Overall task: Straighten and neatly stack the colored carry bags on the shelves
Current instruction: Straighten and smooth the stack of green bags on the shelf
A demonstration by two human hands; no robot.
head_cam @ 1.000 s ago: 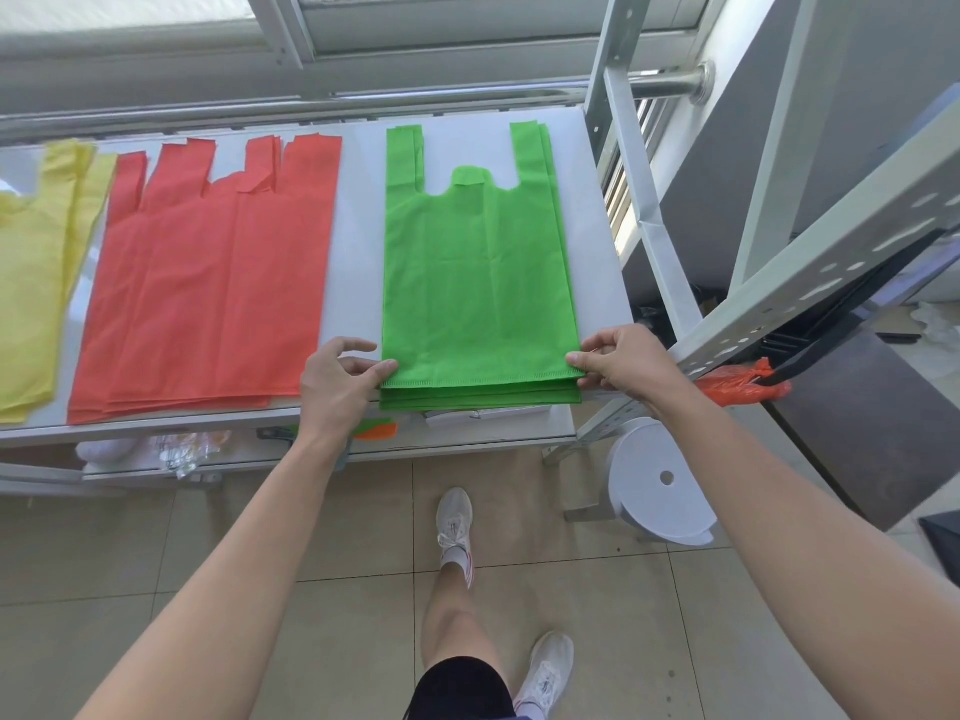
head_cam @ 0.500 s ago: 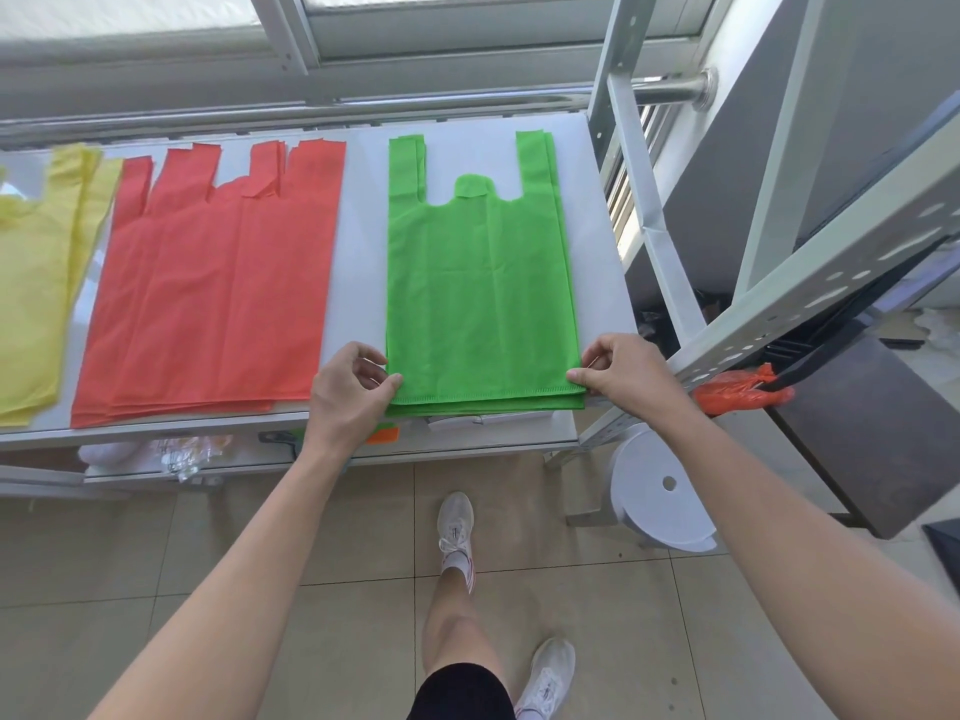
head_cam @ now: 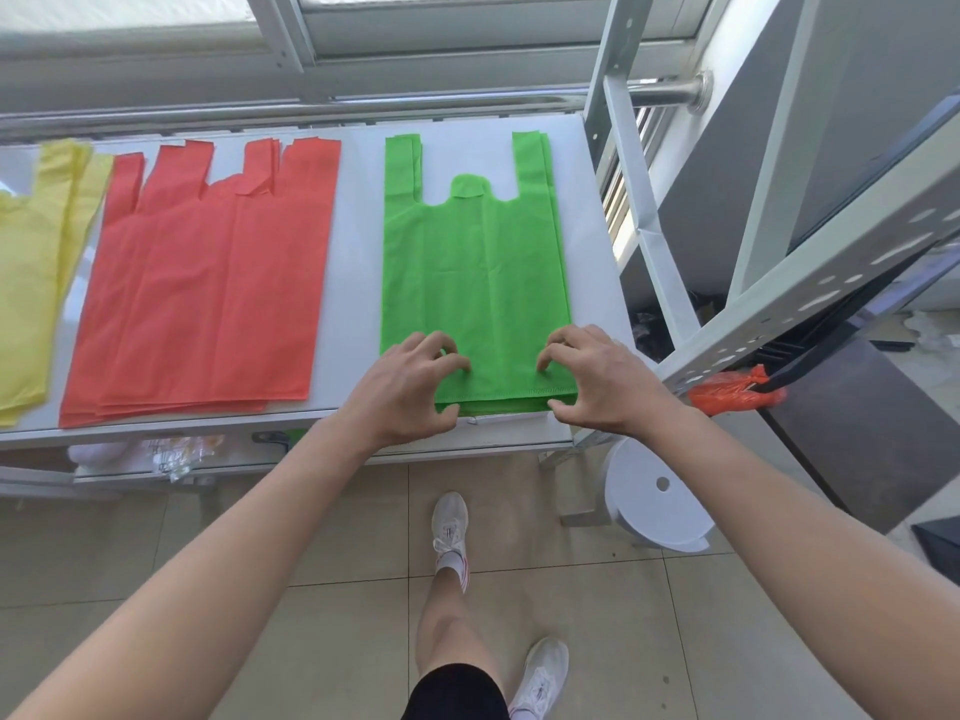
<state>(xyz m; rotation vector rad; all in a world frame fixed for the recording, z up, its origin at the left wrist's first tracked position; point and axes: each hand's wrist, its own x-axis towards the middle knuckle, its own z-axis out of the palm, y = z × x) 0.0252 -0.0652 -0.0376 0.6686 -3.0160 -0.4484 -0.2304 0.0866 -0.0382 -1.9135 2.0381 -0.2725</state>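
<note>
A stack of green carry bags lies flat on the right part of the white shelf, handles pointing to the window. My left hand and my right hand sit on its near edge, fingertips bent down onto the top bag and thumbs against the stack's front edge. A fanned, uneven pile of red bags lies left of the green stack. Yellow bags are at the far left, cut off by the frame.
A grey metal upright and slanted brace bound the shelf on the right. A white round stool stands on the tiled floor below, and an orange plastic bag hangs from the rack. Loose items lie on the lower shelf.
Both hands have left the green stack's bottom corners and moved inward onto its near edge. The layers at that edge now look more even.
</note>
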